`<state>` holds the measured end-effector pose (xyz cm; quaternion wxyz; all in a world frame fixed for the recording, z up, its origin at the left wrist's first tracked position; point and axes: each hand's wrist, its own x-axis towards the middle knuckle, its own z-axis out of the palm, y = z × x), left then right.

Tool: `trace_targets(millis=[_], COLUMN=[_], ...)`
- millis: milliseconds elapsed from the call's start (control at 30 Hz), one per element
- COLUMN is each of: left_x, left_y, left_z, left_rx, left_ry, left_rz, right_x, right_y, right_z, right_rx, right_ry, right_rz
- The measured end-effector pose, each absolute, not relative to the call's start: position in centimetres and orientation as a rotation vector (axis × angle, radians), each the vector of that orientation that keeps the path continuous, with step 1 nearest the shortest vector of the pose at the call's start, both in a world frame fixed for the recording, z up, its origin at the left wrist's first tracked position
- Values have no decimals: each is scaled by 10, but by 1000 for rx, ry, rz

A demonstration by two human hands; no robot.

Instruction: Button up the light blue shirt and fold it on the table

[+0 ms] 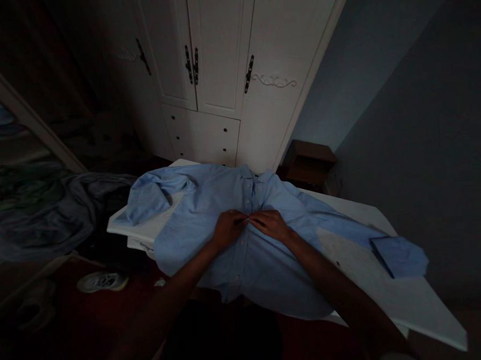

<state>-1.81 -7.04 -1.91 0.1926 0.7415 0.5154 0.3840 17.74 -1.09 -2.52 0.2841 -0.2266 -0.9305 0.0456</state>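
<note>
A light blue button-up shirt (202, 219) lies front side up across a white table (362, 270), its collar towards the wardrobe and its hem over the near edge. Both sleeves spread outwards; the right-hand one ends in a cuff (401, 255) with a dark inner edge. At the middle of the button placket, my left hand (229, 228) pinches the fabric. My right hand (270, 224) grips it from the other side, fingertips meeting those of the left. Whatever button lies between the fingertips is hidden. More buttons show above and below the hands.
Behind the table stands a white wardrobe (213, 58) with dark handles. A brown nightstand (310, 163) is at the back right. Heaped clothes (60, 211) lie on the left, and a sneaker (103, 282) sits on the red floor. The room is dim.
</note>
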Motion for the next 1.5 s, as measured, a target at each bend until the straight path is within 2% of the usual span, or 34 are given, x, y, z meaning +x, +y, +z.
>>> trace_targets(millis=[367,1100,1500], left_x=[-11,-7,-9], left_y=[-73,-74,-73], left_z=[-10,-10,-8], left_rx=[1927,2077,2018], left_ry=[1674,1766,1721], left_rz=[961,914,848], right_x=[177,174,173], right_y=[-2,-4,-5], right_z=[-34,-31,-30], right_rx=[-572,-523,-564], right_ry=[-2324,-2375,-2347], right_rz=[382,234,311])
